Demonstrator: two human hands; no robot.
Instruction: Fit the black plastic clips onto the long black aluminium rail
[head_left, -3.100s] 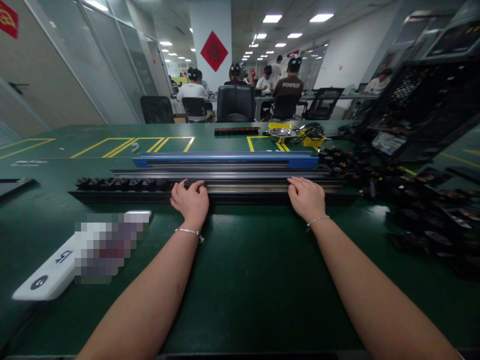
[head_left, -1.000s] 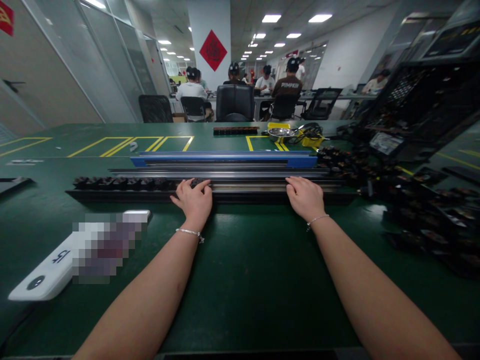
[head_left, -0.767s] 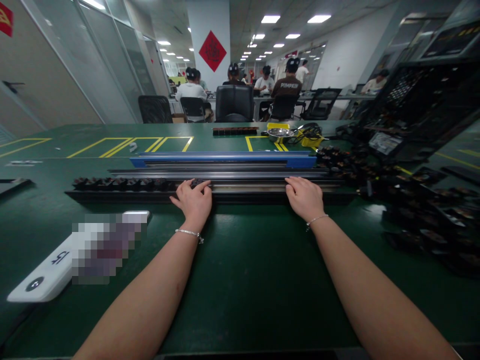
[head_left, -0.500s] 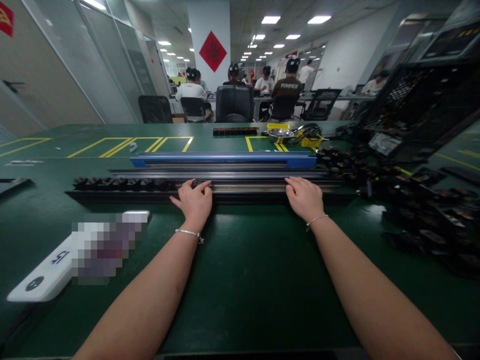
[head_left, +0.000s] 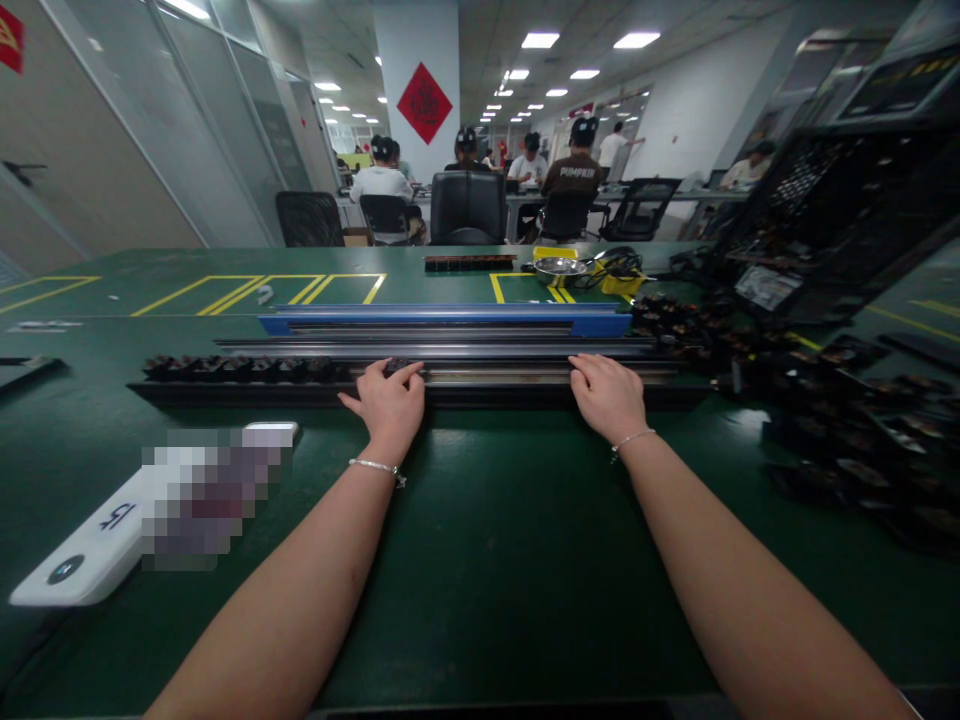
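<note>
A long black rail lies across the green table, with a row of small black parts along its left portion. My left hand is closed on a small black part at the right end of that row, thumb and fingers at its sides. Farther right, my right hand rests its fingertips on the rail's upper edge; its fingers lie close together and whatever is under them is hidden. Behind the rail are grey metal bars and a blue-ended bar.
Many black parts are heaped at the right beside a black open case. A white device lies front left. A metal bowl and a short strip are farther back. People sit beyond the table.
</note>
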